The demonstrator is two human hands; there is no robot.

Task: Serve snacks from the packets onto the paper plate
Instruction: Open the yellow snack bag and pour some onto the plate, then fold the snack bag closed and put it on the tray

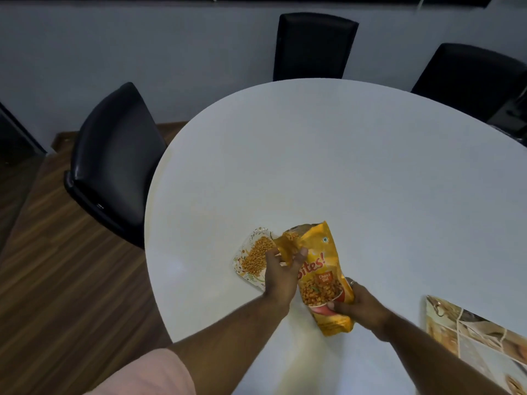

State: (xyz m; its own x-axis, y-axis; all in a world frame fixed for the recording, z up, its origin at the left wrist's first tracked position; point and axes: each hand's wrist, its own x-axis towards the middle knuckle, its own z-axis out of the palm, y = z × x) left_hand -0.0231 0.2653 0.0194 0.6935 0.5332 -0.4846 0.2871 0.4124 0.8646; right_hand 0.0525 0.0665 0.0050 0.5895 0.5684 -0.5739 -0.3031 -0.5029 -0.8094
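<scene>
A yellow-orange snack packet, labelled chana dal, is held over the white table with its torn top facing away from me. My left hand grips the packet near its open mouth. My right hand holds the packet's lower end. Just left of the packet lies a small patterned paper plate with a heap of yellow dal on it. My left hand covers the plate's right part.
Three black chairs stand around the table: one at the left, one at the far side, one at the far right. A printed paper bag with string handles lies at the table's near right. Wooden floor shows on the left.
</scene>
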